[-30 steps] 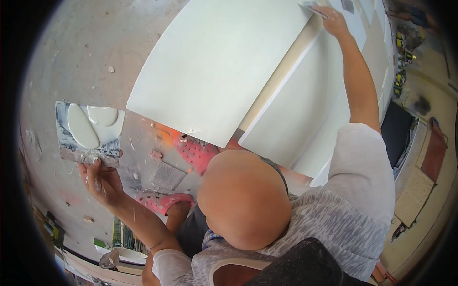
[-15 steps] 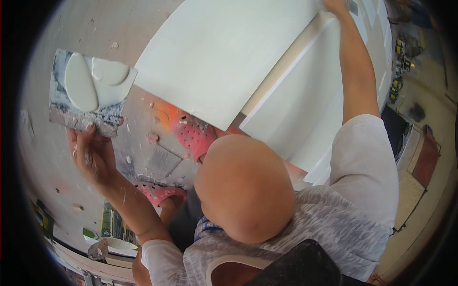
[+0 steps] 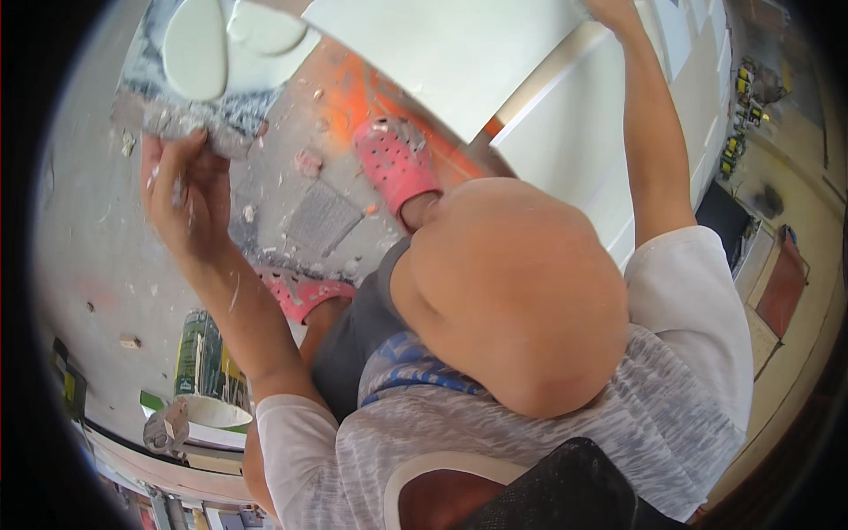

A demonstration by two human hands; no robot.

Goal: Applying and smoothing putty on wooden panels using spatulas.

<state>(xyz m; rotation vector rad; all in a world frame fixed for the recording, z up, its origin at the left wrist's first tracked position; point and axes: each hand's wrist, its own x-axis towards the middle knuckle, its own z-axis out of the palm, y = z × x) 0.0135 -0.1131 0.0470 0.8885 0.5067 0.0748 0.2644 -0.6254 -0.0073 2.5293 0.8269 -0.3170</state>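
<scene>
My left hand [image 3: 187, 190] is closed on the lower edge of a flat rectangular putty board [image 3: 252, 110], with its thumb on the near face. Two thick pats of white putty [image 3: 196, 53] lie on the board, whose surface is smeared and crusted. White smears mark my fingers and forearm. At the top edge of the picture my right hand [image 3: 611, 12] reaches over a large white panel [image 3: 415, 53] with a raised strip. The frame cuts off its fingers, so what they hold or touch is hidden.
My bent knee [image 3: 521, 291] fills the middle, with pink clogs [image 3: 389, 159] on the stained floor. A grey scuffed square [image 3: 322, 216] lies near them. At lower left stand a green can [image 3: 199, 353] and a crusted lump [image 3: 166, 426]. Several yellow-and-black items [image 3: 738, 119] sit far right.
The putty board and my left hand have shifted up and slightly right in the picture. The panel's near corner also sits higher, and my knee looks larger. My right arm stays stretched upward.
</scene>
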